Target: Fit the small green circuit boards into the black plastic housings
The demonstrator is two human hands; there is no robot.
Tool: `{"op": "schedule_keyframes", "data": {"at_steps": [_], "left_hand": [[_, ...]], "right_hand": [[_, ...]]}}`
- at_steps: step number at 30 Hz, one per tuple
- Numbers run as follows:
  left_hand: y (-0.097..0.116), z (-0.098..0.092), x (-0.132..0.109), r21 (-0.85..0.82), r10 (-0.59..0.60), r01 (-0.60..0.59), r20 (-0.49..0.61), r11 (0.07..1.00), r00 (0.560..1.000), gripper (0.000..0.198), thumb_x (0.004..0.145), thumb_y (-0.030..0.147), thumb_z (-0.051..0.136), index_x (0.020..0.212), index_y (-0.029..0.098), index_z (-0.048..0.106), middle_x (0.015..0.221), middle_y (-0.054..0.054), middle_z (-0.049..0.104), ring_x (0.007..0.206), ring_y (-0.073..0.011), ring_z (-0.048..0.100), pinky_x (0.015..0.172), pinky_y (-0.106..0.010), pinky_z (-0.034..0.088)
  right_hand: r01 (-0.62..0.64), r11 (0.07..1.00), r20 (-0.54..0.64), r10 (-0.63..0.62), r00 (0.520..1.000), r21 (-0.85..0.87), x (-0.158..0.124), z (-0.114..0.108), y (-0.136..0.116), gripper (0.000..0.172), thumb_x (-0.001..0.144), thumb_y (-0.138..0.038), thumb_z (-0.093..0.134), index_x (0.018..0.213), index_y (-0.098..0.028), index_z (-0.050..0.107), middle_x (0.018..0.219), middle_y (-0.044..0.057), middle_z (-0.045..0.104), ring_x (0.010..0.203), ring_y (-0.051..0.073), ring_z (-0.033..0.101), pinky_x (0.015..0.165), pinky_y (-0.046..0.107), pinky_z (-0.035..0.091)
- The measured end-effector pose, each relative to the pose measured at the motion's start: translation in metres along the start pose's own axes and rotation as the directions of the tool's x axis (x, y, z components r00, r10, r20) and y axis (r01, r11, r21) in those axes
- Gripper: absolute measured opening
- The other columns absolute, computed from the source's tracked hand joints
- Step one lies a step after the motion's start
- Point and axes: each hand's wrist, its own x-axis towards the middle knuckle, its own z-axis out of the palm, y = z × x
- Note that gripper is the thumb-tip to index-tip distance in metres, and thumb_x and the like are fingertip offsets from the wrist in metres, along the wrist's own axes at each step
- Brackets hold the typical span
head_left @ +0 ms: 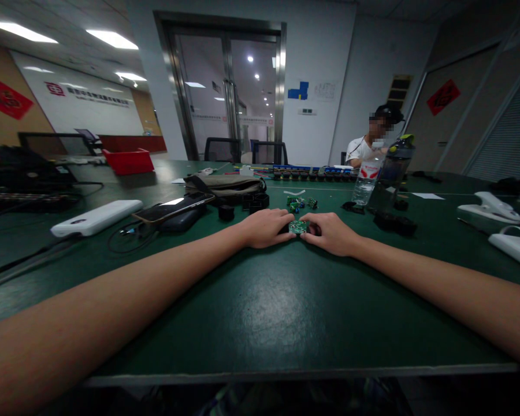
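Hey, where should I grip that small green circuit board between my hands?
Probably by the left and right ends of the circuit board, from the sides: it looks flat, its printed face shows between them, and your left hand and right hand are at those ends.

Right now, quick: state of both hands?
Left hand: closed, thumb and fingers at the left edge of a small green circuit board.
Right hand: closed, fingertips holding the same board's right edge.
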Motion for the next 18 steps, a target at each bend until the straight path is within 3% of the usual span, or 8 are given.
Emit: {"op": "schedule_keyframes", "data": {"at_steps": [18], "left_hand": [[-0.0001,0.0001,0.0002,0.004,0.005,-0.005,-0.008,1.0,1.0,0.036,0.098,0.045,0.044,0.114,0.016,0.056,0.107,-0.01,0.066,0.094,-0.0225,0.065,0.08,-0.032,0.048]], "right_hand": [[-0.002,1.0,0.006,0.002,1.0,-0.004,0.0004,0.0004,-0.0001,0.025,0.083,-0.024,0.066,0.106,-0.013,0.068,0.069,-0.001,0.061,0.062,0.012,0.052,0.064,0.025,0.036]]}}
